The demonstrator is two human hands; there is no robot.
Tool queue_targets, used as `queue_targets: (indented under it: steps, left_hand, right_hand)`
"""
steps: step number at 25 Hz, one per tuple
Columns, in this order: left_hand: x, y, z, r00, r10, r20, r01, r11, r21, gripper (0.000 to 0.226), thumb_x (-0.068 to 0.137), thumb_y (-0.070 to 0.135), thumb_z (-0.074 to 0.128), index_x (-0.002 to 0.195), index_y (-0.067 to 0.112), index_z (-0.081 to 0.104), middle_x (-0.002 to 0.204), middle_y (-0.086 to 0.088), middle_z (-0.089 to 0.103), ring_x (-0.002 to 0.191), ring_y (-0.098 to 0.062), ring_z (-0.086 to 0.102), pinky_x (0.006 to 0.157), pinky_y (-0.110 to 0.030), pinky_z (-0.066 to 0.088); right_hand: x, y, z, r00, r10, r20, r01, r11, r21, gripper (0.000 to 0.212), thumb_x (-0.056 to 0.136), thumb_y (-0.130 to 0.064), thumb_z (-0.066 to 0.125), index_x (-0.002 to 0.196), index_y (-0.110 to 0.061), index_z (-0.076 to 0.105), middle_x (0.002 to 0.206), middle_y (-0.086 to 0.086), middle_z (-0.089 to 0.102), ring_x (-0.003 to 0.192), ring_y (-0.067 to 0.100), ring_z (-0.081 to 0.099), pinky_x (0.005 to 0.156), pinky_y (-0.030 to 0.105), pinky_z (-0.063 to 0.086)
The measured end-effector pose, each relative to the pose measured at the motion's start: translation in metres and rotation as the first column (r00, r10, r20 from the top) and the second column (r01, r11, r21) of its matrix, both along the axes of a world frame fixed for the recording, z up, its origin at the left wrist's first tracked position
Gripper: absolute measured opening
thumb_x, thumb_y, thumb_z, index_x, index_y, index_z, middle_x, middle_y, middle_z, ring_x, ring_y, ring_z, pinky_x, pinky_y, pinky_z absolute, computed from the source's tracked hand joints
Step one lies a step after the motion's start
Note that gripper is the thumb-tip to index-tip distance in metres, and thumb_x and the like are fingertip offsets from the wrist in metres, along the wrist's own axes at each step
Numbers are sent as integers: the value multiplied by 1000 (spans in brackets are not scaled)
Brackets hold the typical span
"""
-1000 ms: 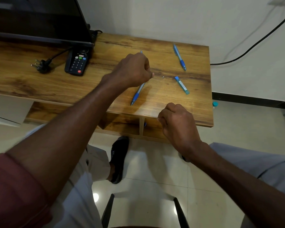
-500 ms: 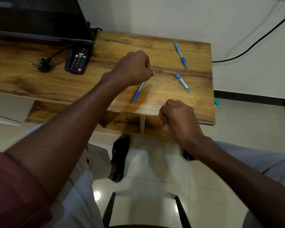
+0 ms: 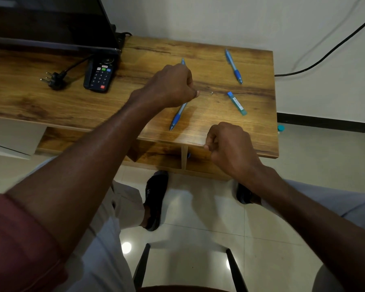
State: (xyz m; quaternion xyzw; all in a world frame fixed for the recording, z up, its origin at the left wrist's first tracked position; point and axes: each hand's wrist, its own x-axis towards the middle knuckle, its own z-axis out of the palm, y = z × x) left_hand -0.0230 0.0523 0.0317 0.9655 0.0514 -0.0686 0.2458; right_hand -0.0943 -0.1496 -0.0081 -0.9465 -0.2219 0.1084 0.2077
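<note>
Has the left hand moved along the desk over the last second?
No. The left hand keeps the same gap to the lead case lying on the desk.

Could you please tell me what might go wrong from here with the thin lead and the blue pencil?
The right hand pinches a thin lead at the front edge of the table; it might snap or drop to the floor.
The left hand grips the blue pencil apart from the lead; a misaligned meeting could break it.
A tiny loose piece beside the left hand might get swept away.
</note>
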Motion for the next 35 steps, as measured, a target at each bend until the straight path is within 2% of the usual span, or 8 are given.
queue_targets:
  steps: [3, 6, 13, 16, 18, 20, 22, 35]
  left_hand:
    - [-1, 1, 1, 1000, 1, -27, -1, 1000, 5, 25, 94, 38, 75, 103, 14, 74, 109, -6, 74, 101, -20, 69, 88, -43, 59]
    - [-2, 0, 3, 999, -1, -44, 2, 1000, 9, 26, 94, 38, 75, 104, 13, 74, 110, -6, 74, 103, -20, 68, 90, -44, 59]
    - [-3, 0, 4, 997, -13, -82, 14, 1000, 10, 28, 96, 39, 74, 108, 14, 73, 105, -4, 73, 99, -19, 68, 81, -38, 55]
    - [-2, 1, 4, 995, -19, -93, 20, 1000, 6, 29, 96, 39, 73, 109, 14, 72, 107, -4, 72, 100, -19, 68, 82, -38, 55]
    - [-2, 2, 4, 995, -21, -95, 20, 1000, -4, 29, 96, 40, 73, 108, 14, 73, 105, -3, 72, 99, -19, 67, 80, -37, 54]
    - [-2, 2, 4, 996, -24, -90, 24, 1000, -4, 28, 96, 40, 73, 108, 14, 73, 102, -1, 70, 96, -17, 66, 76, -34, 50]
    - [-2, 3, 3, 996, -29, -85, 28, 1000, -5, 28, 96, 39, 73, 109, 15, 73, 98, 2, 67, 93, -15, 65, 73, -32, 47]
    - [-1, 8, -4, 993, -88, -83, 87, 996, -14, 24, 98, 34, 72, 115, 18, 72, 82, 16, 54, 72, -1, 54, 59, -22, 40]
  right_hand:
    - [14, 0, 5, 968, -149, -200, 173, 979, 107, 19, 81, -15, 89, 88, -18, 72, 85, -7, 68, 85, 11, 65, 76, 30, 50]
    - [30, -2, 12, 916, -141, -374, 209, 967, 147, 24, 72, -13, 95, 81, -16, 72, 79, -6, 72, 80, 7, 68, 73, 28, 52]
    - [50, -1, 11, 889, -252, -383, 342, 921, 187, 11, 84, -14, 87, 89, -11, 77, 90, 2, 77, 84, 11, 68, 76, 33, 59]
    - [54, -7, 11, 807, -272, -524, 456, 851, 261, 9, 93, -5, 70, 92, -10, 77, 90, 7, 77, 62, 6, 63, 53, 22, 53]
    - [56, -13, 10, 878, -233, -419, 377, 876, 302, 18, 96, -4, 66, 95, -16, 79, 90, 2, 76, 64, 2, 63, 56, 21, 53]
    - [59, -16, 10, 988, -91, -121, 118, 964, 237, 25, 96, -3, 67, 106, -21, 80, 105, 0, 75, 91, 7, 67, 82, 30, 57]
    - [63, -16, 7, 999, 50, -15, -46, 979, 197, 33, 94, 1, 68, 115, -22, 79, 116, 2, 70, 106, 13, 65, 94, 38, 55]
    - [74, -11, -2, 979, 197, -52, -181, 958, 220, 25, 87, -20, 83, 108, -33, 81, 115, -5, 62, 108, 12, 56, 90, 42, 52]
